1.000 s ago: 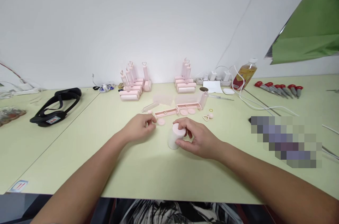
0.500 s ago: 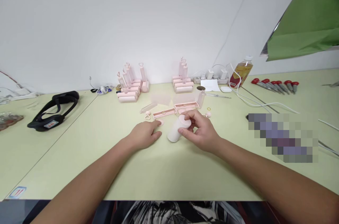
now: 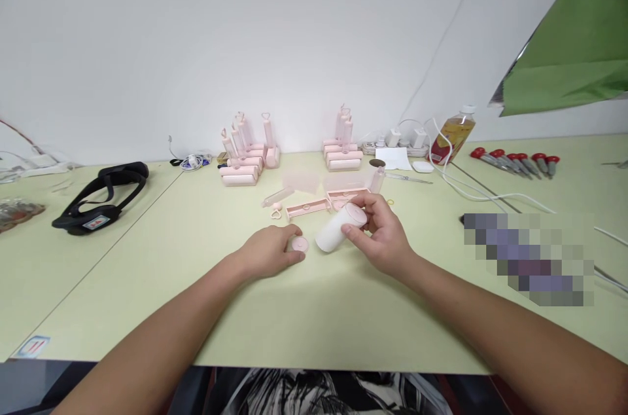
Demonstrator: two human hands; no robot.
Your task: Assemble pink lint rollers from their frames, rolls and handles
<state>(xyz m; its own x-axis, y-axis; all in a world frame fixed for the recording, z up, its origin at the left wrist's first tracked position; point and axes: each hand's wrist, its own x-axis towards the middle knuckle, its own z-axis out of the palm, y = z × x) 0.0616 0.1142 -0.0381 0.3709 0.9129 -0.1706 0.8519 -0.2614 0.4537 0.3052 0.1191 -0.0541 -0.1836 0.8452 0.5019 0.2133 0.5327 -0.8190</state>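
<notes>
My right hand grips a white lint roller roll with a pink end cap, tilted with its lower end near the table. My left hand has thumb and fingers around a small pink round cap, just left of the roll. Beyond my hands lie an open pink casing half and another pink casing part, partly hidden by my right hand. A pink heart-shaped loop piece and a clear plastic piece lie to their left.
Pink assembled rollers stand by the wall, with more to the right. A cardboard-lined tube, tweezers, white cables, a drink bottle and red-capped markers are at the right. A black head strap lies left.
My left hand has drawn the pink round cap nearer and now has it between thumb and fingers. The roll in my right hand has tilted further over and shifted slightly right.
</notes>
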